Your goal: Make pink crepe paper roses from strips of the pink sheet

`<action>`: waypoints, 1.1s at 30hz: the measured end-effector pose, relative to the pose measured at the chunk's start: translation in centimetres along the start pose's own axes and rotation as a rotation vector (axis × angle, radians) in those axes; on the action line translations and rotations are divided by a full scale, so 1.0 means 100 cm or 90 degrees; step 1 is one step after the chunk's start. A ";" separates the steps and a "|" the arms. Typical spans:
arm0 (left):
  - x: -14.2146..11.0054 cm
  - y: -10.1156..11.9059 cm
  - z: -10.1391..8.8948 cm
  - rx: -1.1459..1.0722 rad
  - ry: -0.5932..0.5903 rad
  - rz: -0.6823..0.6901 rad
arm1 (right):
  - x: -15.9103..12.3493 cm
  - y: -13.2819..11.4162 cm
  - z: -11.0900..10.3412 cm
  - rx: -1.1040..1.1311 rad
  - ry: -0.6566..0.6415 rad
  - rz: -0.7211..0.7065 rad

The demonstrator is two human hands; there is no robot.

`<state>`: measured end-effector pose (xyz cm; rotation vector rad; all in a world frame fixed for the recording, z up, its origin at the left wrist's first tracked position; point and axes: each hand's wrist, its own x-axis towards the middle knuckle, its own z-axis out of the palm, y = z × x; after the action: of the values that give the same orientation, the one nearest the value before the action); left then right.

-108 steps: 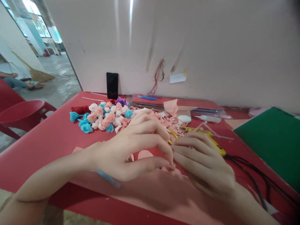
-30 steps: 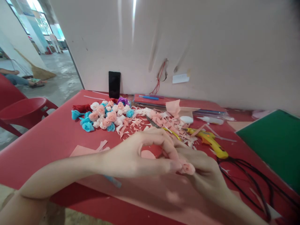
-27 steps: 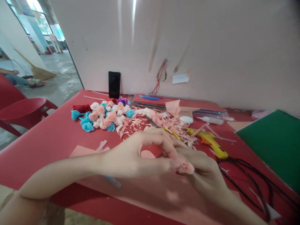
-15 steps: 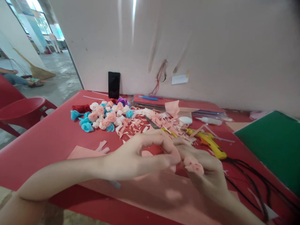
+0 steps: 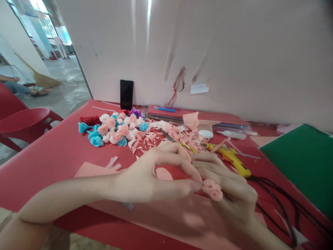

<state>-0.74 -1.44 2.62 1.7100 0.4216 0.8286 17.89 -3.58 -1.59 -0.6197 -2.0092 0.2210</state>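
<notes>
A small pink paper rose [image 5: 213, 190] is held between my two hands above the table, its rolled bloom facing me. My left hand [image 5: 158, 175] comes in from the left and pinches the rose's base between thumb and forefinger. From the right, my right hand [image 5: 231, 184] is curled around the rose's far side; its thumb is mostly hidden behind the bloom. Under the hands lies a large sheet of pink paper [image 5: 166, 218]. A rounded pink paper piece [image 5: 164, 173] shows through the gap in my left hand.
Finished paper roses [image 5: 111, 130] in pink, white and blue are heaped at the left. Paper scraps [image 5: 177, 132] and scissors [image 5: 168, 135] lie beyond my hands. A yellow glue gun [image 5: 234, 161] with black cables rests at right, near a green board [image 5: 299, 163]. A phone [image 5: 126, 94] leans on the wall.
The rose has turned and dropped slightly between my fingers. My left thumb has shifted lower against its base, and my right hand has moved a little right and down.
</notes>
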 end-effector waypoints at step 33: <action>0.002 -0.004 0.002 -0.027 0.083 -0.021 | 0.001 -0.014 0.010 0.033 0.107 0.257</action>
<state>-0.45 -1.34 2.25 1.6113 0.5161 0.9210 16.48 -4.65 -1.42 -0.9753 -1.6975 0.4460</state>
